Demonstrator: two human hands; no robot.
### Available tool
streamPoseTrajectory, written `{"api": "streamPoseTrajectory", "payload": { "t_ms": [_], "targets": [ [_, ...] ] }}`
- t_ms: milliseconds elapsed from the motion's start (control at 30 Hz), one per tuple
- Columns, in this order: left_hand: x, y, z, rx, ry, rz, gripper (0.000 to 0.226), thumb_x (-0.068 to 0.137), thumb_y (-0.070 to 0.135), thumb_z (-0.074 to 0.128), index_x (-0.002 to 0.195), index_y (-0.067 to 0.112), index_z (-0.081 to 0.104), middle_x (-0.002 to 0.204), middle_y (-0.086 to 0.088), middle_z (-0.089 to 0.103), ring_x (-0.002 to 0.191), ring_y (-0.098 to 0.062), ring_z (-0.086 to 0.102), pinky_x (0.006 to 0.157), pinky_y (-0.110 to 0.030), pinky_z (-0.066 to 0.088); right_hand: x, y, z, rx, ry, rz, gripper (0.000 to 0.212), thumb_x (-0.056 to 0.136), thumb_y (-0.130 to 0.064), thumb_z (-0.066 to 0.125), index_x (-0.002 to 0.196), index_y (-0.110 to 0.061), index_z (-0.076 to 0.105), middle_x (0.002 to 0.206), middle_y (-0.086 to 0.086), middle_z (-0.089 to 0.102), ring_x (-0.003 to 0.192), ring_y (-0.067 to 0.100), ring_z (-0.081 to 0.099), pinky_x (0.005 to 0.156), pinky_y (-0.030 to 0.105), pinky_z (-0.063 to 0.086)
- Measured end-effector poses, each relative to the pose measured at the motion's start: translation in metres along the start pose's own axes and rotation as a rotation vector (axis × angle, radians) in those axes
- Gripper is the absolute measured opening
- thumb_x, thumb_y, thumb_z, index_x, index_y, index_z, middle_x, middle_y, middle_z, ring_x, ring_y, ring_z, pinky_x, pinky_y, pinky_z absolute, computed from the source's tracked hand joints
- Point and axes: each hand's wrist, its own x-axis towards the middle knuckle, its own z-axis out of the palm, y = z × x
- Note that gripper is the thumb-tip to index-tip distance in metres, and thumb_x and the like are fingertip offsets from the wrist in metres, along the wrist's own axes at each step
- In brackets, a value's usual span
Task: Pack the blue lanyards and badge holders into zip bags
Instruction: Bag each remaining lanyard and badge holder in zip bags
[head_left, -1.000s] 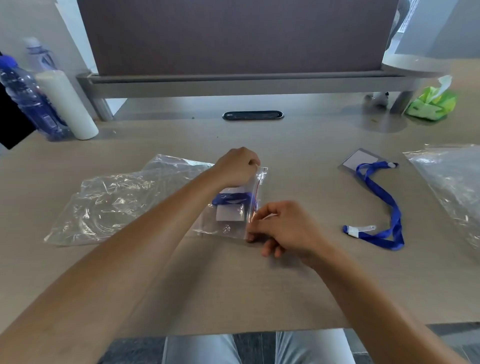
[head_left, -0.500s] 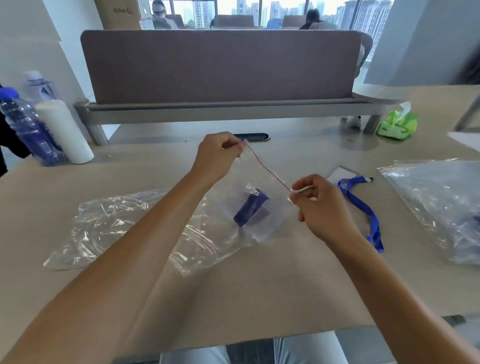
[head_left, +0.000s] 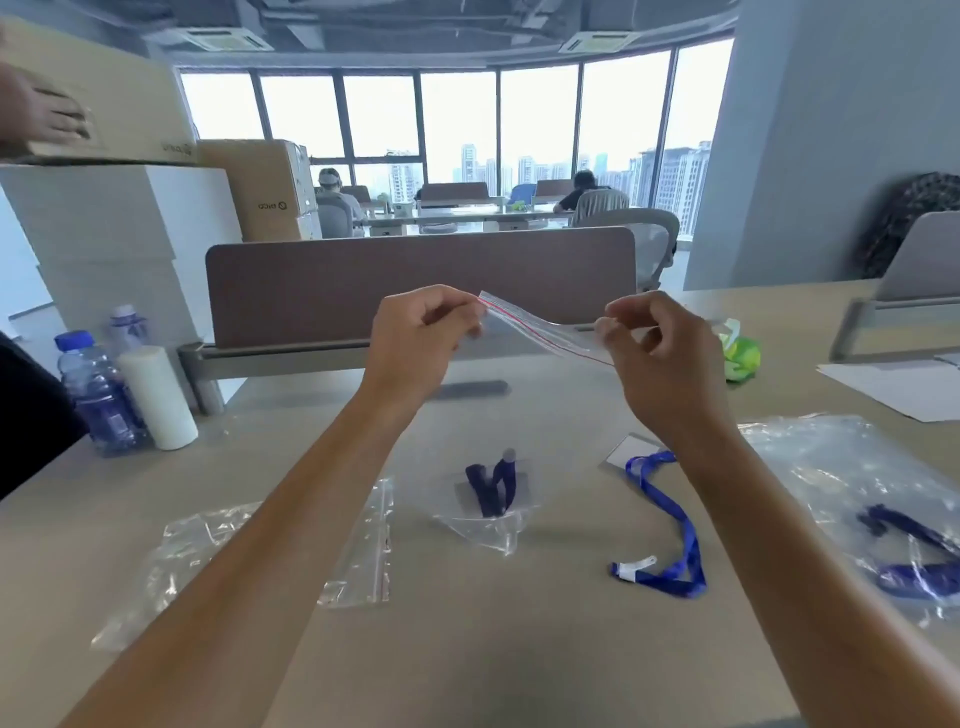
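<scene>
Clear zip bag (head_left: 493, 499), lanyard (head_left: 491, 486) inside, now raised off the desk (head_left: 519, 649), hanging from its red-lined top edge. Left hand (head_left: 415, 343) and right hand (head_left: 660, 358) each pinch one end of the seal, fingers curled. Likely being checked or pressed closed; second lanyard (head_left: 670, 519) unpacked.

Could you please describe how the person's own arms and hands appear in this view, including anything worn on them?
Both forearms are bare up to the frame's edge: no sleeves, gloves, watch, bracelet or rings are visible on the left hand or the right hand. The fingernails look short and unpainted. No markings show on either arm.
</scene>
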Motion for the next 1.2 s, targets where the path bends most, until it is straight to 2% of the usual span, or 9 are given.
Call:
{"api": "streamPoseTrajectory", "payload": {
  "t_ms": [100,167,233,333,467,667,967,1100,1200],
  "targets": [
    [-0.005,0.019,0.008,-0.01,-0.032,0.044,0.01,0.091,0.019,0.071,0.085,0.02,0.079,0.071,0.004,0.072,0.06,-0.003,0.054,0.065,-0.022,0.048,0.004,-0.022,-0.007,0.022,-0.151,-0.109,0.016,0.091,-0.047,0.071,0.101,-0.035,0.073,0.1,-0.02,0.069,0.087,-0.002,0.058,0.074,0.019,0.042],
    [-0.008,0.027,0.013,-0.014,-0.051,0.07,0.009,0.092,0.018,0.072,0.087,0.02,0.079,0.071,0.006,0.072,0.06,-0.001,0.056,0.064,-0.019,0.045,0.007,-0.03,-0.009,0.007,-0.229,-0.159,0.015,0.09,-0.044,0.075,0.101,-0.034,0.075,0.098,-0.019,0.069,0.078,-0.009,0.056,0.066,0.007,0.034],
    [-0.011,0.033,0.017,-0.023,-0.067,0.077,0.007,0.091,0.016,0.073,0.088,0.019,0.078,0.073,0.004,0.074,0.063,-0.002,0.061,0.064,-0.017,0.045,0.011,-0.032,-0.01,0.061,-0.277,-0.174,0.008,0.09,-0.033,0.077,0.096,-0.027,0.078,0.087,-0.018,0.071,0.065,-0.013,0.055,0.059,0.004,0.035],
    [-0.013,0.036,0.022,-0.064,-0.061,0.059,0.004,0.088,0.013,0.075,0.088,0.016,0.077,0.074,0.002,0.075,0.072,-0.008,0.07,0.067,-0.017,0.049,0.018,-0.03,-0.012,0.097,-0.291,-0.186,0.001,0.088,-0.026,0.08,0.089,-0.026,0.08,0.069,-0.019,0.067,0.059,-0.006,0.053,0.057,0.007,0.036],
    [-0.013,0.037,0.03,-0.068,-0.076,0.046,0.003,0.088,0.015,0.075,0.088,0.017,0.078,0.076,0.001,0.076,0.077,-0.012,0.072,0.073,-0.026,0.056,0.024,-0.025,-0.02,0.136,-0.32,-0.178,0.003,0.086,-0.026,0.081,0.087,-0.029,0.079,0.072,-0.012,0.071,0.054,0.0,0.049,0.055,0.008,0.036],
    [-0.016,0.039,0.044,0.031,-0.057,0.121,0.009,0.093,0.019,0.071,0.095,0.019,0.08,0.08,0.009,0.074,0.073,-0.005,0.064,0.069,-0.018,0.052,0.028,-0.02,-0.029,0.124,-0.317,-0.186,0.006,0.089,-0.03,0.08,0.085,-0.025,0.079,0.056,-0.022,0.06,0.049,0.002,0.045,0.05,0.009,0.035],
    [-0.028,0.04,0.051,0.153,-0.072,0.188,0.01,0.094,0.02,0.07,0.095,0.017,0.079,0.086,0.008,0.075,0.081,-0.01,0.068,0.071,-0.013,0.051,0.022,-0.013,-0.032,0.056,-0.345,-0.261,0.008,0.089,-0.033,0.078,0.083,-0.029,0.077,0.061,-0.012,0.062,0.053,0.006,0.043,0.052,0.013,0.037],
    [-0.032,0.038,0.047,0.175,-0.049,0.183,0.01,0.096,0.018,0.066,0.092,0.016,0.075,0.085,0.009,0.071,0.079,-0.007,0.064,0.067,-0.008,0.044,0.018,-0.009,-0.034,0.057,-0.388,-0.236,0.006,0.088,-0.032,0.079,0.084,-0.028,0.078,0.07,-0.006,0.071,0.064,0.025,0.057,0.058,0.031,0.05],
    [-0.036,0.036,0.047,0.159,-0.046,0.131,0.01,0.097,0.02,0.065,0.095,0.016,0.074,0.084,0.01,0.07,0.077,-0.005,0.062,0.065,-0.008,0.045,0.017,-0.008,-0.032,0.041,-0.4,-0.236,0.006,0.089,-0.03,0.077,0.084,-0.028,0.077,0.071,-0.003,0.071,0.06,0.016,0.055,0.059,0.029,0.049]
  ]
}}
